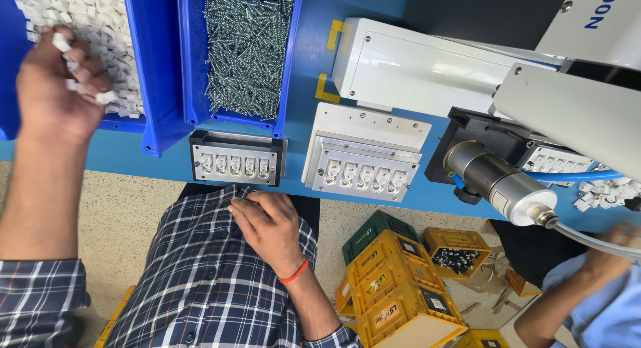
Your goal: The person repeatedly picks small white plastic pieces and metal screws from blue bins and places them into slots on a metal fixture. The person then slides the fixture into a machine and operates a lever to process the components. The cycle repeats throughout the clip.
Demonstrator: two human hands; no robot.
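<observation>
Hand full of little white pieces

Upper left: the left hand [57, 87] pinches small white pieces [107, 97] over their blue bin [137, 67] (screws next door); the right hand [267, 224], fingers curled and holding nothing, rests low in the middle.

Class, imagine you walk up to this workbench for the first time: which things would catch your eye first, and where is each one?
The left hand stands out at far left, closed on a fistful of small white parts over their blue bin. Beside it, a second bin brims with shiny screws. The right hand rests low in the middle against the plaid shirt, just below two jigs on the blue bench edge.
</observation>
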